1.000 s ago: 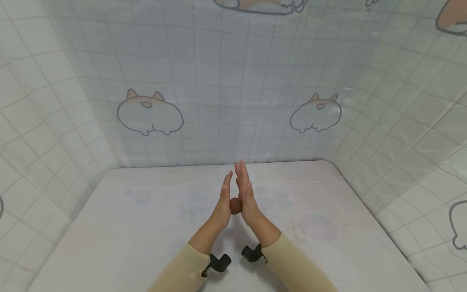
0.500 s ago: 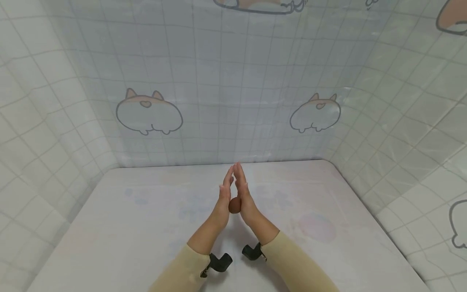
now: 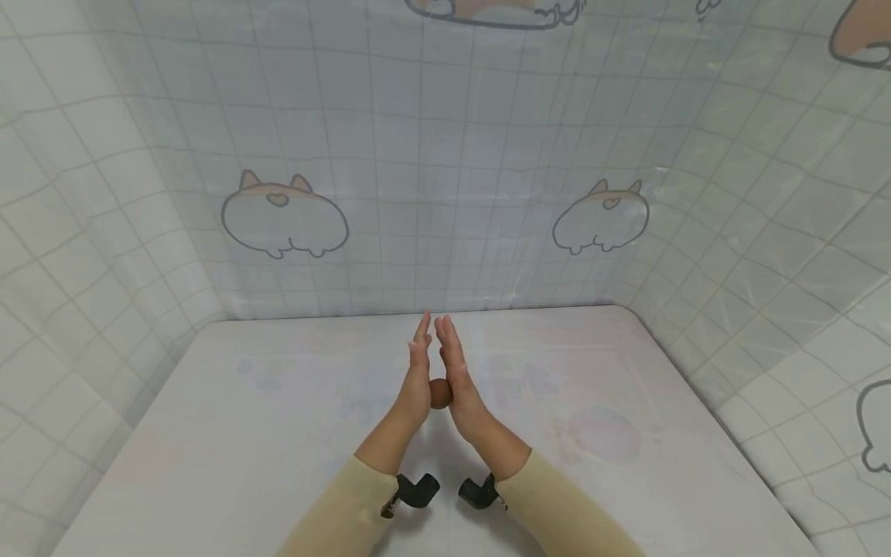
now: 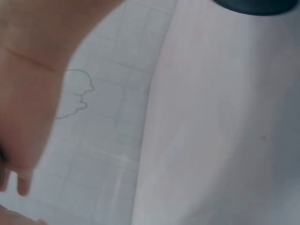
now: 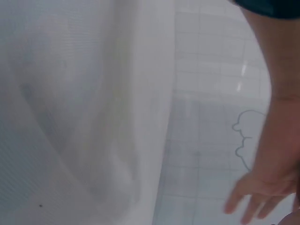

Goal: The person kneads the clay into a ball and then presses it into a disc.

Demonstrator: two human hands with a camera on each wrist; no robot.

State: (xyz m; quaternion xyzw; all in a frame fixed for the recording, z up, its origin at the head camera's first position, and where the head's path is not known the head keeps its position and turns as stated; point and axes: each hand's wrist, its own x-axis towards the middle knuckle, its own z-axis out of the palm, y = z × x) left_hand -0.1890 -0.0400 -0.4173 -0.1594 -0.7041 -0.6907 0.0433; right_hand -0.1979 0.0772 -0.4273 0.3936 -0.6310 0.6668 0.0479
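Between my two palms sits a small, smooth brown ball [image 3: 440, 394], held near the heels of the hands. My left hand [image 3: 415, 384] presses it from the left with straight fingers aimed forward. From the other side, the flat right hand [image 3: 462, 389] presses it, fingers also extended. A narrow gap separates the fingertips. In the left wrist view the left hand [image 4: 28, 108] shows at the left edge. The right wrist view has the right hand [image 5: 276, 154] at its right edge, fingers spread a little. Neither wrist view clearly shows the ball.
Under the hands lies a white table [image 3: 278, 433] with faint pastel patches. A gridded sheet [image 3: 445, 170] with corgi drawings rises behind and along both sides. Dark wrist cameras stick out from the left sleeve [image 3: 351, 503] and the right sleeve [image 3: 557, 503].
Both hands have shifted slightly left along with the ball. The fingertips met half a second ago and now stand apart, and the palms slide against each other around the ball.
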